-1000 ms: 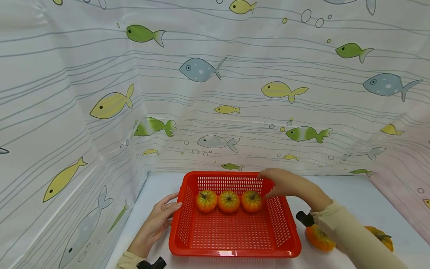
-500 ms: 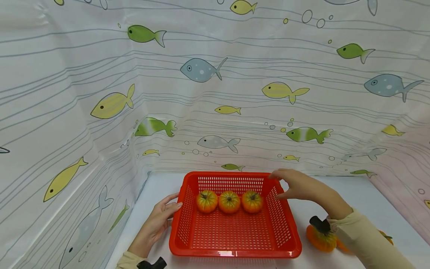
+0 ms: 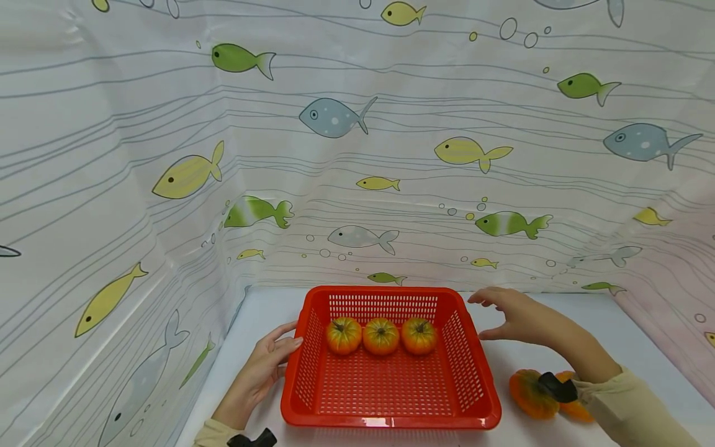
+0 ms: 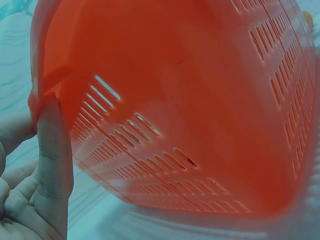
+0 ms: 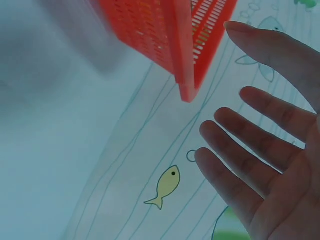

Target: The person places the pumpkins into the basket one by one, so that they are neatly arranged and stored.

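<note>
A red plastic basket (image 3: 385, 388) with slotted walls stands on the white table. Inside, along its far side, three small orange-and-green pumpkins (image 3: 381, 336) sit in a row. At the left rim my left hand (image 3: 259, 366) holds the basket, its thumb (image 4: 54, 150) against the rim in the left wrist view. My right hand (image 3: 522, 316) hovers just outside the basket's right side, holding nothing. Its fingers (image 5: 240, 155) are spread and apart from the rim in the right wrist view. Beneath the right wrist lie more pumpkins (image 3: 530, 394), partly hidden by the wrist camera and sleeve.
A white curtain (image 3: 413, 205) printed with fish surrounds the table at the back and sides. The white tabletop (image 3: 592, 316) extends to the right of the basket.
My right hand has drawn back to the right, from beside the rightmost pumpkin in the basket to outside the rim. The left hand and the basket stay where they were.
</note>
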Demonstrator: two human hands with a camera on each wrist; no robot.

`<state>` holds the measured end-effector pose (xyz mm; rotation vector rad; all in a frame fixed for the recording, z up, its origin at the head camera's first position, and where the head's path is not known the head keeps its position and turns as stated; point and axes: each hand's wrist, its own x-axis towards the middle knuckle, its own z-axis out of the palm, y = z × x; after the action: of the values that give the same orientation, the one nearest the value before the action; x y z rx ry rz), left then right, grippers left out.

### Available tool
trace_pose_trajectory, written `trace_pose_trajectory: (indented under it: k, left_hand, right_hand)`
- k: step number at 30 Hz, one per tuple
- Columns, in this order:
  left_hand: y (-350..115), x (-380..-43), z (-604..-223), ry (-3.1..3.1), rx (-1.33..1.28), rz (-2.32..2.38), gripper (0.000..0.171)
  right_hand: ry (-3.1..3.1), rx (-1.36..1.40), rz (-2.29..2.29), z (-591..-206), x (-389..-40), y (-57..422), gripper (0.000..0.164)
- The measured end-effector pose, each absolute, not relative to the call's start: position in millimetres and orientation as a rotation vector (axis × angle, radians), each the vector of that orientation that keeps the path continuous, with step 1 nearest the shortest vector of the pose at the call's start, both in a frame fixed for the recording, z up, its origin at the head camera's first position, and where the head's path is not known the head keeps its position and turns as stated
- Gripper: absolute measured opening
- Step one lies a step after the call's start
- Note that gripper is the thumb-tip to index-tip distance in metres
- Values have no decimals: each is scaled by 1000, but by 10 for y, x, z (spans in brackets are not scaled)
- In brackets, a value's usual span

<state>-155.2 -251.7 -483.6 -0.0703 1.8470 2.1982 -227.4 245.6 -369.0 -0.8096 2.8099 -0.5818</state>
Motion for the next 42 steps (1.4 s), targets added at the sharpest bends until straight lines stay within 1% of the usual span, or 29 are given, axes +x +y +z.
trace_pose_trajectory:
  k: [7, 19, 32, 42]
  left_hand:
    - [-2512, -1551, -4822, 1849, -99, 2206, 66]
    - [-2520, -1544, -4831, 1851, -82, 2193, 69]
    - [-2512, -1551, -4830, 1846, -92, 2196, 69]
    - [-2513, -1551, -4825, 1860, -93, 2198, 68]
  right_hand:
    - [2806, -752, -601, -3734, -2174, 2595, 68]
    - [2764, -730, -633, -3930, -2001, 2820, 71]
    - [2664, -532, -656, -4245, -1852, 3089, 72]
    - [2608, -568, -701, -4432, -1740, 3240, 71]
